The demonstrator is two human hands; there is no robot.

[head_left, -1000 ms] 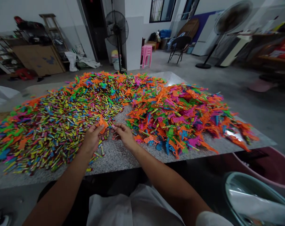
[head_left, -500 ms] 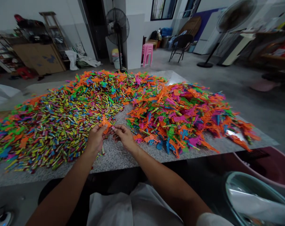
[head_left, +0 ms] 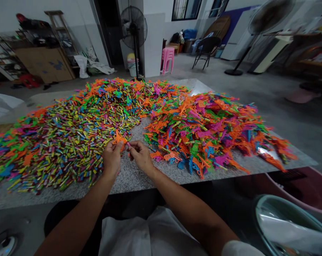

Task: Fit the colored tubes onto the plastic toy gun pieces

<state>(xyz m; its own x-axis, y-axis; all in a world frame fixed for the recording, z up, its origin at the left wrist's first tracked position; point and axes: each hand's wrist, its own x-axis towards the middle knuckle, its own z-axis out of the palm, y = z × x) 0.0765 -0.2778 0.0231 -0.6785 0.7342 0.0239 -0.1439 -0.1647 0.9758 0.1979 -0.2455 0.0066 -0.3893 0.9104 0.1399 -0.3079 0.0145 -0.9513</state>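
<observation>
My left hand is closed on an orange plastic toy gun, gripped between thumb and fingers above the table. Right beside it, my right hand pinches a small pinkish tube-like piece at the toy gun's end; whether the two are joined I cannot tell. Left of my hands spreads a heap of small shiny tubes, mostly yellow, with red, blue and green among them. To the right lies a pile of toy guns in orange, pink, green and blue, some with tubes in them.
Both heaps lie on a speckled stone table. By its right front edge stand a pink tub and a greenish bin with clear plastic inside. Beyond the table are a standing fan, pink stools and a black chair.
My left hand has turned slightly and shifted a little right, closer to my right hand. The pinkish piece at the toy gun's end shows more clearly. The view has moved slightly.
</observation>
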